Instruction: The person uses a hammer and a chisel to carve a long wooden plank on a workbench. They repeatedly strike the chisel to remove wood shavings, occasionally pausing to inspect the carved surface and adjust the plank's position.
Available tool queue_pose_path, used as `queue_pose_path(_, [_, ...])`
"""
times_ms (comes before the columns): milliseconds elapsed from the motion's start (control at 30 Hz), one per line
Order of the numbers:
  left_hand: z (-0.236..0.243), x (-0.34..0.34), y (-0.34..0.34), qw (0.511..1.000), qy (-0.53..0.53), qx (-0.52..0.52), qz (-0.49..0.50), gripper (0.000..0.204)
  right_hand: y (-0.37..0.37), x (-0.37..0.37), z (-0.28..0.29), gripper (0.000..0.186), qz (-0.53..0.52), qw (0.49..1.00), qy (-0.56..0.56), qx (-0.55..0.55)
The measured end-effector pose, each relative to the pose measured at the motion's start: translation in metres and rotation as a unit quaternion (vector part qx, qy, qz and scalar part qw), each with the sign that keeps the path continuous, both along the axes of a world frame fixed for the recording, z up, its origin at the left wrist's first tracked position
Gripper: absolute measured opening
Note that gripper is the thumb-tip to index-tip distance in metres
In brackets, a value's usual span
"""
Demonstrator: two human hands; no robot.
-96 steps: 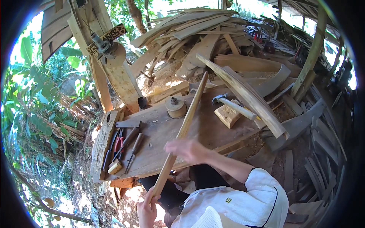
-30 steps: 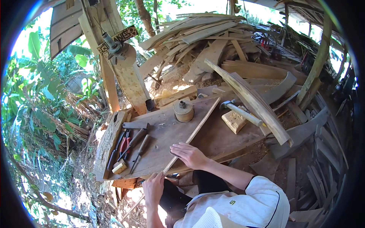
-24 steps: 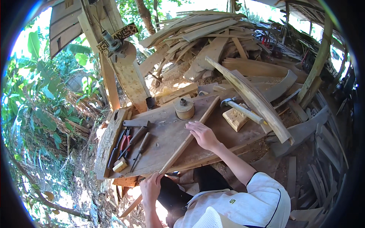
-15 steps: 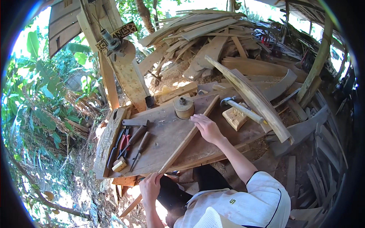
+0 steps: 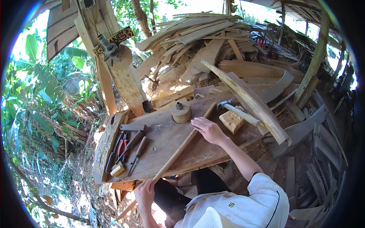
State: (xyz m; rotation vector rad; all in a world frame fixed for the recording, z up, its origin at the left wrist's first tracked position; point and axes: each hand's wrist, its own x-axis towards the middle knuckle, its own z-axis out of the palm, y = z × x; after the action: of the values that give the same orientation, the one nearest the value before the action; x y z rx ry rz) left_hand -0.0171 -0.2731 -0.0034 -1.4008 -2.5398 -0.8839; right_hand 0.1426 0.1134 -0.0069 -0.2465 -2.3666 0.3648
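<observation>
A long narrow wooden strip [image 5: 176, 153] lies slantwise across the workbench [image 5: 159, 146], its near end running past the bench edge toward the lower left. My left hand [image 5: 144, 193] is closed round it just off that edge. Farther up, my right hand [image 5: 208, 130] bends its fingers over the strip, thumb side hidden. A thin dark edge shows under those fingertips; what it is I cannot make out. Just beyond the fingers stands a round tan drum-shaped block [image 5: 180, 111] with a dark stub on top.
On the bench's left lie a hatchet-like tool [image 5: 134, 141], red-handled pliers [image 5: 122, 146] and a wooden-handled chisel [image 5: 138, 155]. To the right, a hammer [image 5: 239, 113] rests on a wood block [image 5: 232, 122], beside a long rough pole [image 5: 249, 102]. Piled planks [image 5: 205, 34] rise behind.
The strip has slid slightly toward me, with my left hand on it. My right hand has shifted slightly away from the drum-shaped block. The whole view has tilted a little.
</observation>
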Motion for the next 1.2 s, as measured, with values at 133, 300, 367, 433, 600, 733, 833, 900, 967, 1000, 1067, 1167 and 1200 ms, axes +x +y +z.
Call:
queue_pose_path(133, [0.006,-0.007,-0.013,0.999,0.018,-0.024,-0.015,0.013,0.022,0.009,0.004,0.028,-0.04,0.999,-0.007,0.002])
queue_pose_path(300, [0.005,-0.007,-0.012,0.999,0.015,-0.03,-0.009,0.012,-0.003,-0.006,-0.014,0.027,-0.018,0.999,0.027,0.002])
queue_pose_path(367, [0.006,-0.005,-0.016,1.0,0.017,-0.025,0.0,0.012,-0.021,-0.007,-0.009,0.026,0.082,0.996,0.019,0.021])
queue_pose_path(433, [0.006,-0.005,-0.02,0.999,0.023,-0.022,0.006,0.012,0.003,-0.002,0.006,0.024,0.017,1.0,-0.011,-0.021])
queue_pose_path(600, [-0.002,-0.006,-0.017,0.999,0.03,-0.029,0.015,0.011,-0.028,-0.013,-0.001,0.023,-0.033,0.999,0.024,0.012])
queue_pose_path(733, [0.003,-0.002,-0.019,0.999,0.022,-0.03,0.015,0.01,-0.043,-0.014,-0.003,0.024,0.076,0.997,0.016,-0.021])
queue_pose_path(833, [0.004,-0.002,-0.013,1.0,0.023,-0.019,0.01,0.011,0.01,0.0,0.007,0.022,-0.093,0.994,0.056,-0.031])
queue_pose_path(900, [0.003,-0.001,-0.01,1.0,0.006,-0.005,0.014,0.013,-0.006,-0.006,-0.004,0.022,-0.098,0.994,0.05,0.024])
queue_pose_path(967, [0.002,-0.002,-0.017,1.0,0.024,-0.002,0.011,0.011,-0.046,-0.013,-0.004,0.023,0.027,0.999,0.037,0.015])
queue_pose_path(1000, [0.002,-0.002,-0.018,0.999,0.033,0.002,0.007,0.009,-0.043,-0.014,-0.004,0.023,0.061,0.997,0.043,0.016])
queue_pose_path(1067, [0.003,-0.003,-0.017,0.999,0.034,0.0,0.007,0.01,-0.028,-0.004,-0.001,0.023,0.047,0.998,0.032,0.015])
queue_pose_path(1167, [0.004,-0.002,-0.016,0.999,0.032,-0.012,0.011,0.01,-0.004,0.001,0.009,0.025,-0.035,0.999,0.019,0.005])
queue_pose_path(1200, [0.004,-0.002,-0.016,0.999,0.032,-0.017,0.012,0.01,-0.009,0.002,0.007,0.027,-0.024,1.0,0.012,0.012])
